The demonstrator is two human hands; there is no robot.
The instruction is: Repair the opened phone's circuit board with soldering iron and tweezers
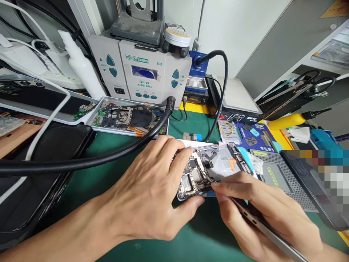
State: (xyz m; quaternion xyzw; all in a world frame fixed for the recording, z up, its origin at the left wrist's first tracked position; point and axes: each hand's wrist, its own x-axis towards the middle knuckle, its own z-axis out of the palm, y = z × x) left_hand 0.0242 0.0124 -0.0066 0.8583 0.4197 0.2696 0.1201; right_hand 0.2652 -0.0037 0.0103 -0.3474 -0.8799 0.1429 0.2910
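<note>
An opened smartphone (222, 165) lies face-down and slightly tilted in front of me, its circuit board and grey inner plate bare. My left hand (152, 189) grips the phone's left end, fingers over the top edge and thumb at the bottom edge. With my right hand (261, 207) I pinch a pair of tweezers (261, 225) slanting up from the lower right. Their thin curved tip reaches over the circuit board, close to a black flex connector. Whether the tip touches or grasps anything is too small to tell.
A hot-air rework station (147, 72) stands behind, its thick black hose (117, 158) crossing on the left. A tray of circuit boards (122, 118) sits before it. Dark phone panels (49, 171) lie left. To the right are a perforated grey mat (296, 189) and a yellow-handled tool (286, 121).
</note>
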